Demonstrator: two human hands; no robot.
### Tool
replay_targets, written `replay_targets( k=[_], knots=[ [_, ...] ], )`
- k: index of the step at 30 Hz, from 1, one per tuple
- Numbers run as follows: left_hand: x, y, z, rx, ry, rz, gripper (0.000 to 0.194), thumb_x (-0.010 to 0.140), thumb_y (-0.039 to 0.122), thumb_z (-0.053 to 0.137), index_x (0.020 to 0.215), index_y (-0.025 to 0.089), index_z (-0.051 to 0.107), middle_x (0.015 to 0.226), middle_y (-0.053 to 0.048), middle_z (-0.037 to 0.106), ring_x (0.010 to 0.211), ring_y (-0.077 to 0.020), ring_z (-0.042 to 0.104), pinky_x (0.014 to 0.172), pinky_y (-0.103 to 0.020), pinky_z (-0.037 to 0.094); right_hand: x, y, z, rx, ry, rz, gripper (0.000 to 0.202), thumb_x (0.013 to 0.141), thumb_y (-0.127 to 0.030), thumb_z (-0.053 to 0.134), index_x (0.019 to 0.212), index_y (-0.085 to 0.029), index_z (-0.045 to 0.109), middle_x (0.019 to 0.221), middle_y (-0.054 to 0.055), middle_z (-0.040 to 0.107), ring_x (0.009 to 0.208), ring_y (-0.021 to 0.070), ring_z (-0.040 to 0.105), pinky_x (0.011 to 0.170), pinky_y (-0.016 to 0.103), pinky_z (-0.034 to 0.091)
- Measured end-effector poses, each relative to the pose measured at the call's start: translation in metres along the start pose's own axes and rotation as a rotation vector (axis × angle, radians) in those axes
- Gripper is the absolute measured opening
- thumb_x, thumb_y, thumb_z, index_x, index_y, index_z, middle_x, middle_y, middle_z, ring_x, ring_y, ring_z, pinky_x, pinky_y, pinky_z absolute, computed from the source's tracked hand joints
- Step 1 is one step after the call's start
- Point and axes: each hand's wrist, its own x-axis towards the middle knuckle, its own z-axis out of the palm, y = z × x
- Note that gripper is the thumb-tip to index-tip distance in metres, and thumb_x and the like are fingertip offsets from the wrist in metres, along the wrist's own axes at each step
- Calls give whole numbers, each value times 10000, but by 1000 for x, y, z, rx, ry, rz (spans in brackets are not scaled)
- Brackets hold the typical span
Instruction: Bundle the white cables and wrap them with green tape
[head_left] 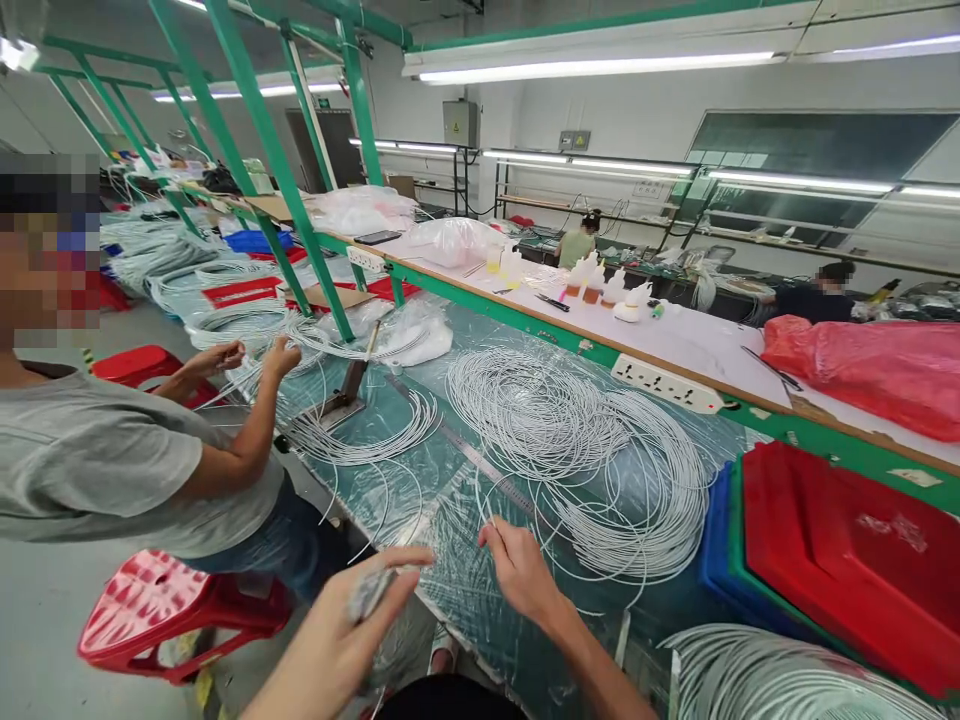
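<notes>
My right hand is closed in a pinch at a thin white cable, whose strand rises from the fingertips in a loose loop. Beside it, over the table's front edge, my left hand has thumb and forefinger stretched out with a gap between them. I see no cable in that hand; greyish material shows through the gap. A big tangled coil of white cable lies beyond my right hand, overlapping a second coil. Near them a steel ruler lies flat on the green tabletop.
A co-worker stands at left, both hands raised, near a smaller cable coil and a hand-lever cutter. Stacked bins and another coil sit at right. A shelf with bottles and a power strip runs behind.
</notes>
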Motion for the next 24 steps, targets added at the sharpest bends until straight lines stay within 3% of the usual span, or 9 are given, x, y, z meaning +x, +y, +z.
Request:
replay_targets(
  k=[4, 7, 10, 12, 14, 17, 20, 22, 24],
  knots=[
    [24, 0, 41, -44, -209, 71, 404, 935, 453, 516, 1191, 199, 699, 1038, -76, 740, 1089, -246, 649, 990, -309, 487, -19, -44, -28, -46, -104, -123, 365, 1039, -313, 353, 823, -189, 620, 600, -14, 546, 550, 140, 485, 578, 280, 267],
    [29, 1, 59, -73, -365, 114, 372, 964, 440, 462, 983, 181, 728, 845, -56, 711, 854, -210, 655, 833, -272, 509, -33, -57, -42, -27, -106, -156, 356, 1037, -304, 363, 827, -188, 626, 622, -9, 564, 542, 131, 474, 568, 279, 273],
    [26, 0, 56, -62, -401, 106, 415, 955, 481, 468, 779, 171, 679, 686, -24, 619, 663, -165, 565, 656, -234, 460, -36, -45, -53, 161, -17, -62, 426, 1045, -411, 364, 819, -186, 646, 628, -8, 564, 553, 125, 484, 569, 259, 328],
    [24, -3, 48, -97, -316, 82, 433, 926, 523, 501, 727, 168, 650, 644, -13, 569, 603, -145, 504, 583, -221, 419, -31, -27, -61, 425, 124, 58, 467, 998, -554, 423, 850, -181, 661, 597, -12, 564, 517, 128, 493, 532, 250, 373],
    [22, -9, 43, -188, -198, 32, 438, 892, 556, 541, 715, 167, 638, 589, 7, 500, 541, -125, 434, 517, -212, 373, -25, -9, -68, 747, 343, 170, 499, 894, -657, 545, 922, -177, 676, 643, 5, 631, 504, 142, 541, 497, 259, 432],
    [14, -20, 45, -345, -20, -68, 427, 833, 578, 622, 741, 161, 645, 531, 37, 398, 479, -98, 334, 452, -204, 308, -17, 9, -69, 1154, 639, 310, 437, 808, -576, 699, 996, -182, 699, 910, 59, 739, 683, 196, 681, 610, 322, 561],
    [2, -28, 55, -471, 113, -116, 409, 789, 555, 694, 751, 151, 649, 566, 18, 462, 489, -96, 382, 457, -201, 343, -11, 17, -59, 1403, 642, 474, 273, 894, -418, 631, 979, -175, 720, 1051, 82, 750, 856, 224, 723, 769, 370, 593],
    [-3, -28, 59, -555, 178, -142, 395, 770, 531, 728, 729, 149, 635, 562, 14, 480, 483, -91, 401, 449, -193, 357, -8, 23, -50, 1477, 599, 537, 269, 957, -361, 533, 977, -172, 725, 1103, 91, 744, 911, 231, 726, 812, 386, 586],
    [-5, -24, 58, -649, 267, -171, 412, 716, 529, 780, 702, 147, 626, 546, 18, 480, 475, -86, 420, 444, -183, 381, -4, 30, -44, 1498, 657, 576, 313, 1000, -322, 447, 951, -181, 722, 1100, 81, 747, 900, 216, 730, 811, 378, 581]
  ],
)
